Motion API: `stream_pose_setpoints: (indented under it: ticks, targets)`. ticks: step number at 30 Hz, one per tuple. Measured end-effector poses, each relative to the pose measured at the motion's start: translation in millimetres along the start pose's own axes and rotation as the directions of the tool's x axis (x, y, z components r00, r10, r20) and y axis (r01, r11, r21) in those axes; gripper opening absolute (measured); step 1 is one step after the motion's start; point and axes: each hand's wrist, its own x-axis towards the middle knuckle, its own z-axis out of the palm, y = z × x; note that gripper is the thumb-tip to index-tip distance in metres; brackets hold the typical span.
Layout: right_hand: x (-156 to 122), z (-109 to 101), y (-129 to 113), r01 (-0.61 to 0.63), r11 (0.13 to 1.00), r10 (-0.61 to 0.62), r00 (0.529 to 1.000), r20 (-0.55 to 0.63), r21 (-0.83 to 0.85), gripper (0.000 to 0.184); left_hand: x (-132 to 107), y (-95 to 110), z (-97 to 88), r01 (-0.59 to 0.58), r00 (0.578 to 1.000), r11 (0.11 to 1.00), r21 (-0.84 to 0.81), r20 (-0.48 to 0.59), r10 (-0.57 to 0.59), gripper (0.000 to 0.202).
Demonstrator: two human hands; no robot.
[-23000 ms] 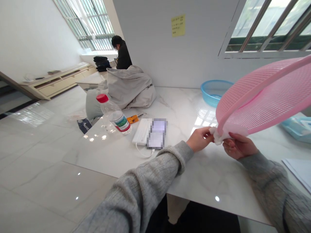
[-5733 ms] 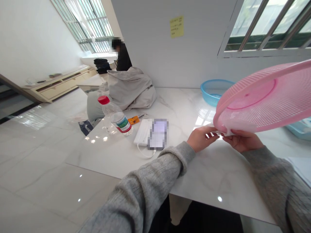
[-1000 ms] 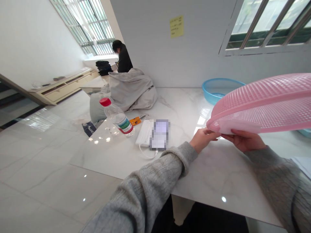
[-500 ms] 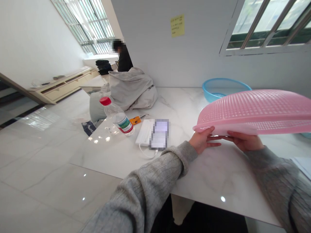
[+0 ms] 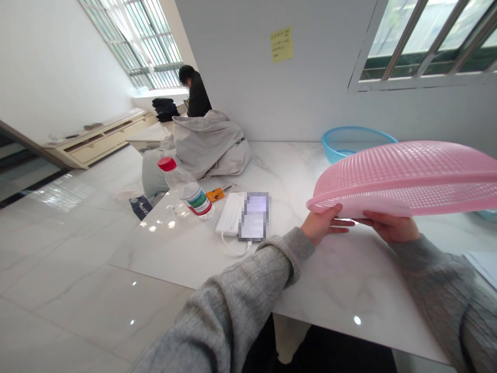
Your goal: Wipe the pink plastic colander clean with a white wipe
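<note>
A pink plastic colander basket (image 5: 404,168) with a perforated wall is held tilted above the table, its rim toward me and its right end cut off by the frame. My left hand (image 5: 320,225) grips the rim at its left, thumb on top and the other fingers stretched below. Farther right, my right hand (image 5: 392,226) is closed on the same near rim, its fingers partly under the basket. Behind it stands a blue plastic basin (image 5: 330,147), partly covered by the pink basket.
On the white marbled table (image 5: 349,290) are a red-capped water bottle (image 5: 196,197), a white power bank (image 5: 230,213) cabled to a phone (image 5: 254,217), and an orange item (image 5: 215,195). Grey cloth (image 5: 212,145) lies behind. A person (image 5: 199,93) sits far left, and paper (image 5: 481,267) lies right.
The pink basket tilts slightly more, and its far edge has risen a little. Both hands keep their hold, and the view has shifted slightly.
</note>
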Motion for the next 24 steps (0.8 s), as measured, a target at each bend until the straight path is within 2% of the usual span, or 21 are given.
stream_pose_setpoints:
  ticks: [5,9,14,20,24]
  targets:
    - [-3.1,7.9,0.4,0.060,0.998,-0.059,0.998,-0.032,0.017,0.044,1.6,0.8,-1.5,-0.024,0.999,0.999,0.043,-0.019,0.025,0.051]
    - [-4.9,11.0,-1.1,0.112,0.994,-0.112,0.994,0.008,-0.008,0.037,3.5,-0.3,-2.9,-0.046,0.999,0.996,0.076,-0.006,0.047,0.051]
    - [-0.1,5.3,6.1,0.097,0.995,-0.097,0.995,-0.024,0.024,0.042,6.9,-4.6,-6.4,-0.013,0.999,0.996,0.086,0.030,0.011,0.054]
    - [8.1,0.8,12.3,0.164,0.983,-0.159,0.985,-0.068,0.085,0.022,2.4,-1.8,-3.7,-0.035,0.991,0.991,0.126,0.135,0.018,0.064]
    - [7.8,1.0,6.9,0.063,0.996,-0.061,0.997,-0.038,0.061,0.033,4.1,-2.3,-4.6,-0.003,0.993,0.994,0.106,0.115,-0.009,0.066]
